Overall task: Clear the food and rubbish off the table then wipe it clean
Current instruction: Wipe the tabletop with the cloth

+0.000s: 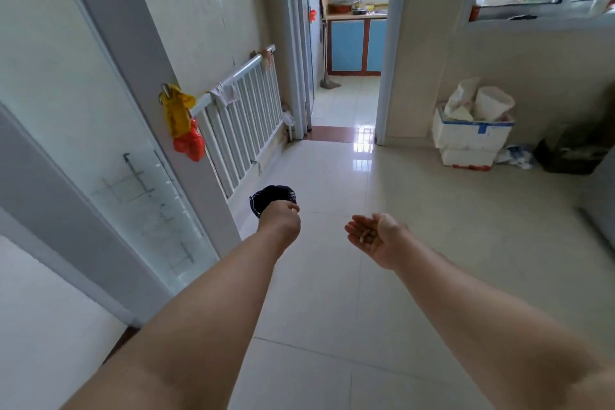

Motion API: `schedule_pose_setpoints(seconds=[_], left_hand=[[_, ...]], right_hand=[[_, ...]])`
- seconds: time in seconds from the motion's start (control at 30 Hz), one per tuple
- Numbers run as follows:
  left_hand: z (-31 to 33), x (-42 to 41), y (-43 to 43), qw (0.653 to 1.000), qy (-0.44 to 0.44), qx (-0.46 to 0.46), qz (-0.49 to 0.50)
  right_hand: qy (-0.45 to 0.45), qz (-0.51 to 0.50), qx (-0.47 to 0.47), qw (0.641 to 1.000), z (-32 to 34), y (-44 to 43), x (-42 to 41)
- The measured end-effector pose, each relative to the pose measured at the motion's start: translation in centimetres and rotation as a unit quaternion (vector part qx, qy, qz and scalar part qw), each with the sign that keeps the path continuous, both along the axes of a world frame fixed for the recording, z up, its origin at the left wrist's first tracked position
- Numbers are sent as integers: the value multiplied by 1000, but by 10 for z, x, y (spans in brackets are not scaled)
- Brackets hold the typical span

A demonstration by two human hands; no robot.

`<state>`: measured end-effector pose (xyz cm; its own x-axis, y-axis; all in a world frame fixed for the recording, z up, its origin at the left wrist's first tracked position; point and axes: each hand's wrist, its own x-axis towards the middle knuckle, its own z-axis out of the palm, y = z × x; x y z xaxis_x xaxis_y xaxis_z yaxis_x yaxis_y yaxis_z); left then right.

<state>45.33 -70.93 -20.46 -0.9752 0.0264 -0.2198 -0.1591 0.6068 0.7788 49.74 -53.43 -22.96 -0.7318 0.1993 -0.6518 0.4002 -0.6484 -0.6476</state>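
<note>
Small pale scraps of rubbish (364,236) lay in the hollow of your right hand (372,236), which you held palm up with the fingers relaxed and only lightly cupped, not closed over them. Your left hand (281,216) was curled round a dark crumpled bundle (273,198) (cloth or bag, I could not tell which), and its fingers were mostly hidden behind the wrist. Both arms reached out over the glossy pale tiled floor (332,309). The white slatted radiator (246,110) was on your left, the white foam box (471,140) stuffed with paper stood against the wall on your right, and the open doorway to the blue-fronted kitchen cabinet (346,45) lay ahead. The table itself was out of view.

The scraps looked very light, loose and dry. They were the sort of bits that slide off a tilted palm or lift in a draught, so I judged the level, cupped palm the right carry for them. Closing your fingers partway over them would have held them more safely than pinching, since they were too small and too many for a pinch.

The bundle looked soft and limp, with no weight or stiffness to speak of. A full fist round its gathered middle suited it, as any loose edge would otherwise have dangled.
</note>
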Motion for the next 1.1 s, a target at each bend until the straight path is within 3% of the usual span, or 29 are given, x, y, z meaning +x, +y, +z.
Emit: schedule_pose_setpoints(seconds=[0.33,0.7,1.1], left_hand=[[-43,-161,-14,997,-50,31,51],[-104,-397,-66,984,-108,76,118],[-163,-551,-74,968,-144,56,197]], right_hand=[[-33,56,6,998,-32,-2,-160],[-71,62,9,996,-58,-43,-387],[-119,110,4,987,-108,-61,-563]])
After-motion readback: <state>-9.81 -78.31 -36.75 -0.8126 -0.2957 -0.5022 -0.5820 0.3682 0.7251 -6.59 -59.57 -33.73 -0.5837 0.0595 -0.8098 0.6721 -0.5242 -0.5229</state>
